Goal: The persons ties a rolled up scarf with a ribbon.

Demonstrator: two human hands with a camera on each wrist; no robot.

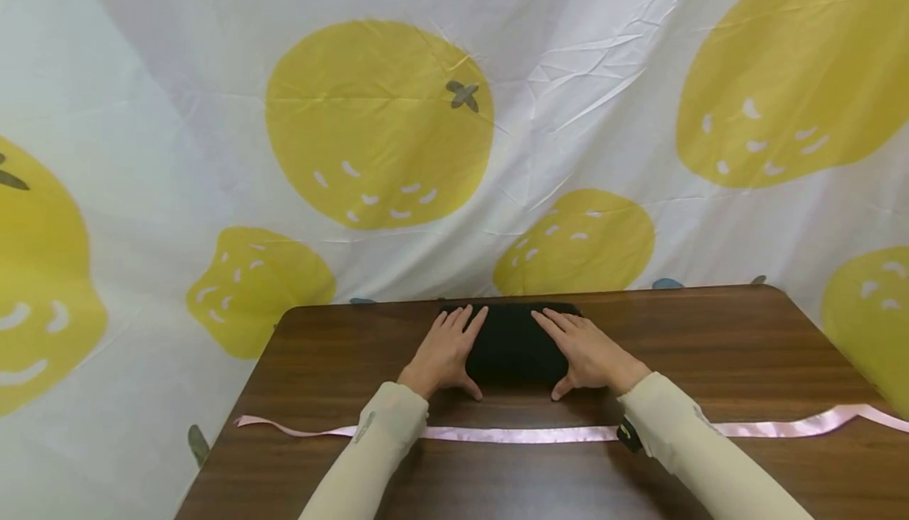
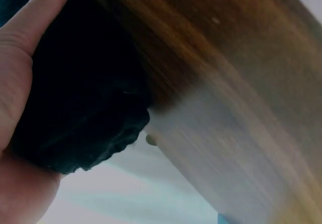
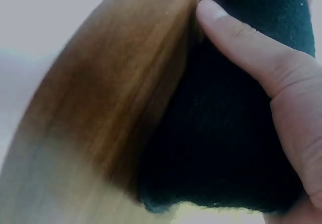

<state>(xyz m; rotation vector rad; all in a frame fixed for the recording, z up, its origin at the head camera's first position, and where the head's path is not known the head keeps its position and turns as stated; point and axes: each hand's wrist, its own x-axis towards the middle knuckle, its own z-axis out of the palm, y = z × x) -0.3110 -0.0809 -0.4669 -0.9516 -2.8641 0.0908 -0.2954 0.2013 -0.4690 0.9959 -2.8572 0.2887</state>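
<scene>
Lemon-print fabric (image 1: 582,133): hung beyond both grips, white with yellow fruit.
Wooden surface (image 1: 341,362): stretched beneath both grips, dark brown.
Black fuzzy cloth (image 1: 517,346): lay on the surface between the two grips, touched by both.
Left grip (image 1: 446,353): spread, straight fingers rested on the cloth's left side, thumb apart.
Right grip (image 1: 586,351): likewise spread, on its right side.
Pink ribbon (image 1: 521,435): ran crosswise, nearer the wearer than both grips.
Dark wristband (image 1: 628,435): sat behind the right grip, by the pale sleeve (image 1: 699,453).
</scene>
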